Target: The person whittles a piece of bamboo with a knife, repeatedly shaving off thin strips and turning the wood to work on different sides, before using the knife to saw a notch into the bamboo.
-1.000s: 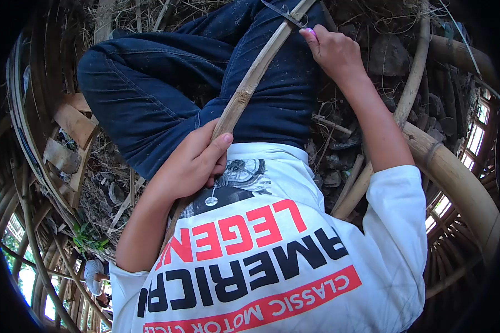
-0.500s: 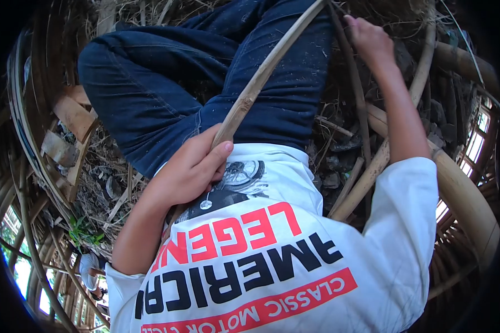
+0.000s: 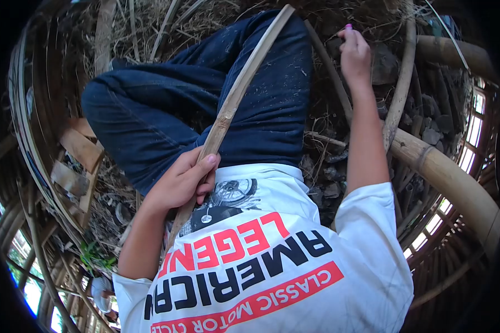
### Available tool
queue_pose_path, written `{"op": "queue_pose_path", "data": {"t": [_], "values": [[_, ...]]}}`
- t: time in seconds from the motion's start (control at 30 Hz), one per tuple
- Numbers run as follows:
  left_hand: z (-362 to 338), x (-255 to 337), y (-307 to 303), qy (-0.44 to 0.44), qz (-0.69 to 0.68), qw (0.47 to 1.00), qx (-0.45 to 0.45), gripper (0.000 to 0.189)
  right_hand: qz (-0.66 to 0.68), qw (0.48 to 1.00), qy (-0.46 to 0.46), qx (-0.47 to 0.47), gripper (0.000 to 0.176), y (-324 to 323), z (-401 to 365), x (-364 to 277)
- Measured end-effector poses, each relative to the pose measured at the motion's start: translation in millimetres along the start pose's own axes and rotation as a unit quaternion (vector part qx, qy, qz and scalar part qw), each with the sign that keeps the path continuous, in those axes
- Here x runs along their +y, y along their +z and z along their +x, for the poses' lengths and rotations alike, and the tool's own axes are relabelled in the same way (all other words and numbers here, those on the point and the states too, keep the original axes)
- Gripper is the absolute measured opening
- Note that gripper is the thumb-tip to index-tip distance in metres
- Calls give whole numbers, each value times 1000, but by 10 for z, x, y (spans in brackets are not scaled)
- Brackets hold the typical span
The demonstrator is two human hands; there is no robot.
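My left hand [image 3: 188, 178] is wrapped round a long split bamboo strip [image 3: 244, 83], with the thumb lying along its face. The strip slants up over my jeans, and its far end shows near the top of the view. Its lower end passes below the hand along my shirt. Out to the right, my right hand [image 3: 355, 55] is raised with the arm stretched and the fingers curled. Something pink shows at its fingertips, too small to name. That hand is apart from the strip, above debris-strewn ground.
Thick bamboo poles [image 3: 450, 186] run along the right side. A thin dark stick [image 3: 330, 66] lies beside my thigh. Cut bamboo pieces [image 3: 78, 147] and curved strips [image 3: 25, 127] are on the left, near a small green plant [image 3: 91, 258]. Dry fibres and stones cover the ground.
The view has shifted, so the strip's far end now shows. My right hand sits lower and farther from the strip. The left hand keeps its hold.
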State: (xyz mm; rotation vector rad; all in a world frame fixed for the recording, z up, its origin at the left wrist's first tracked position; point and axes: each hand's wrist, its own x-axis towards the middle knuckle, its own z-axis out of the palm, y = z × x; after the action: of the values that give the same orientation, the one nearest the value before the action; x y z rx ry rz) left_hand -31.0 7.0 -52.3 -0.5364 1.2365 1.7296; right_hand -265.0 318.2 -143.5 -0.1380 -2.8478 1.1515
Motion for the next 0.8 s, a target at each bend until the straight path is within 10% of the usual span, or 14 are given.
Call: {"op": "queue_pose_path", "data": {"t": [0.1, 0.8], "values": [[35, -48, -31, 9, -4, 1000, 1, 31, 152, 979, 106, -86, 36, -45, -285, -159], [-148, -55, -92, 86, -139, 985, -56, 31, 319, 942, -61, -82, 30, -76, -937, -1067]]}}
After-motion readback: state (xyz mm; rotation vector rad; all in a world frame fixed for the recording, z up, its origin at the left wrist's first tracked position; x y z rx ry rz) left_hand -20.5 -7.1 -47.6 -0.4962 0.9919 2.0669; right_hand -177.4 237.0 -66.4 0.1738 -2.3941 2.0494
